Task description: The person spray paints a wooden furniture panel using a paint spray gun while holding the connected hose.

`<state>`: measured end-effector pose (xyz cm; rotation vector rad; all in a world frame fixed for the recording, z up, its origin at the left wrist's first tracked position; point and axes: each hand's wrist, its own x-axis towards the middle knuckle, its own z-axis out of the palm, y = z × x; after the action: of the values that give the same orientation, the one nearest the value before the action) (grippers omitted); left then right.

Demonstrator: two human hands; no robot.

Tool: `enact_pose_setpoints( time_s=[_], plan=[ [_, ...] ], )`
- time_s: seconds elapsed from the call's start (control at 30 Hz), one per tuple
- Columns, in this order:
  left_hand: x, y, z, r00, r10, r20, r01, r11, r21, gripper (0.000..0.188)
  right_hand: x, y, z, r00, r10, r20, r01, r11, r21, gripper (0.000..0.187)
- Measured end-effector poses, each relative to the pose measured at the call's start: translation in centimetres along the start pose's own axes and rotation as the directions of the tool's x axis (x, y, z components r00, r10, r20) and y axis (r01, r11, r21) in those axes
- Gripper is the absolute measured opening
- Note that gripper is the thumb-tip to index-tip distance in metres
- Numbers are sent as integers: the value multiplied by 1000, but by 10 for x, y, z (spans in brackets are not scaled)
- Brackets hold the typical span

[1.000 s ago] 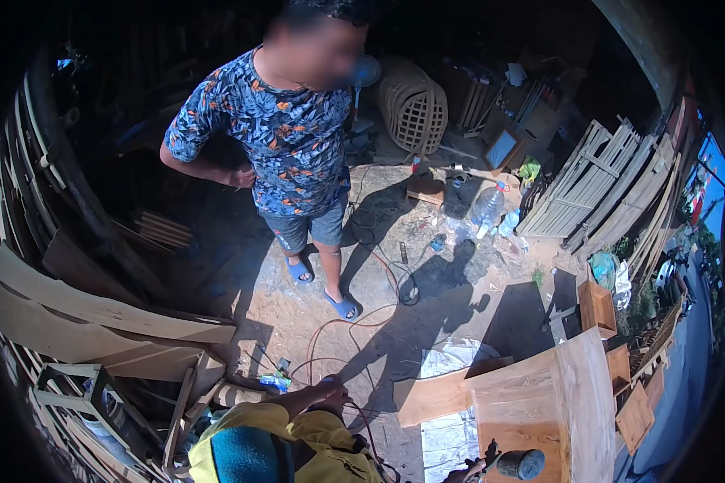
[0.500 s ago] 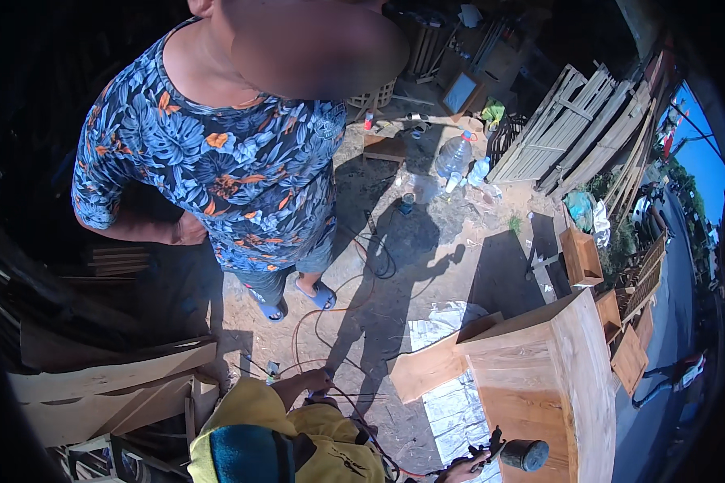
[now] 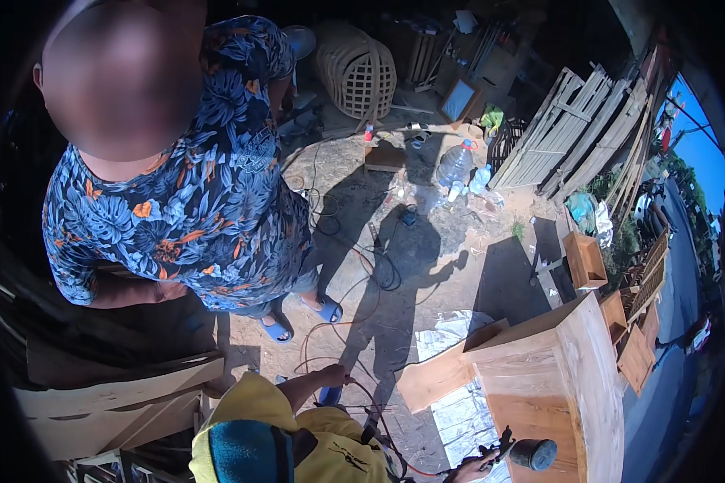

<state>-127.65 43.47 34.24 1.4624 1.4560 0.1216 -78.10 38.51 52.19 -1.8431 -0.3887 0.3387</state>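
Note:
Low in the view, my left hand (image 3: 335,375) is closed round a thin reddish hose (image 3: 381,419), which curves down toward my right side. My right hand (image 3: 474,467) grips a dark spray gun (image 3: 498,445) with a round metal cup (image 3: 535,455) on it. The cup and gun overlap the open inside of a pale wooden cabinet (image 3: 592,378) standing to my right. Beside the cabinet a flat wooden board (image 3: 435,375) rests over white sheeting (image 3: 463,419). Part of my right hand is cut off by the lower edge.
Facing me at left stands a person in a floral shirt (image 3: 177,217). Hose and cable loops (image 3: 387,274) lie on the ground. Boards (image 3: 121,394) are stacked at lower left. Further off are plastic bottles (image 3: 455,165), slatted panels (image 3: 544,133), a woven basket (image 3: 366,80) and wooden drawers (image 3: 584,259).
The person in the floral shirt has shifted left and leaned, uncovering the basket behind. My view has moved slightly. Both my hands keep their holds.

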Motion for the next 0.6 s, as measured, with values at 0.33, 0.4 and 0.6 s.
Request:
enact_pose_setpoints(
  time_s=[0.33,0.4,0.6],
  plan=[
    [-77,47,74,995,-27,92,24,999,32,39,94,-20,-15,952,-282,120,298,943,-147,45],
    [-91,46,93,996,-86,26,85,996,40,37,106,-15,-2,955,-253,153,284,929,-237,35],
    [-64,101,171,995,72,-64,-70,997,30,37,201,61,-9,925,-379,29,379,915,-137,29]
  ],
)
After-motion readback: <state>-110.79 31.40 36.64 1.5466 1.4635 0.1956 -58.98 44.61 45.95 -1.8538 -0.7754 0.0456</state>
